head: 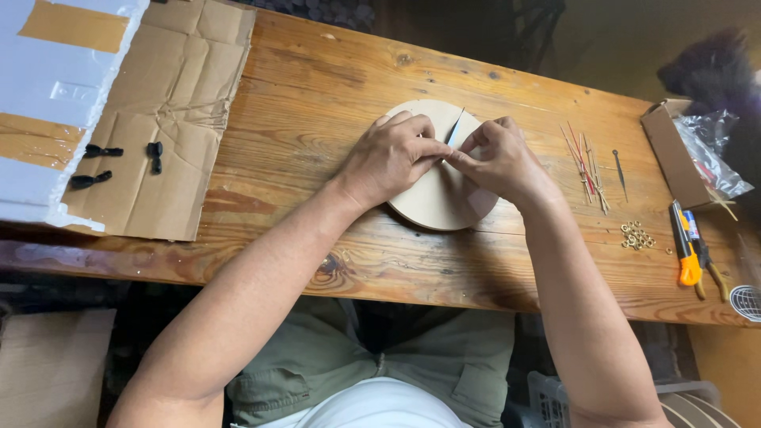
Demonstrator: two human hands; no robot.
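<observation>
Both hands meet over a round, pale wooden disc (438, 202) that lies flat on the wooden tabletop (333, 87), about midway along it and nearer its near edge than its far one. The left hand (388, 154) rests on the left part of the disc, its fingers curled and its fingertips pressed together at the middle. The right hand (498, 158) lies over the right part, thumb and forefinger pinched. Between the two pinches sits a thin, dark, pointed strip (454, 128) that rises toward the far rim of the disc; each grip is closed tight on its lower end, the fingertips of both hands touching there.

To the right of the disc, a loose bundle of thin red and tan sticks (585, 162) lies on the boards, with a slim dark needle-like tool (619, 168) just beside it. Nearer and further right is a small heap of brass-coloured rings (636, 235), then an orange-handled cutter (686, 255). An open cardboard box (672, 154) with a clear plastic bag (713, 150) stands at the far right.

At the left, a flattened cardboard sheet (170, 103) covers the tabletop, with several small black pieces (153, 156) on it and a white foam board (47, 95) overlapping its left edge.
</observation>
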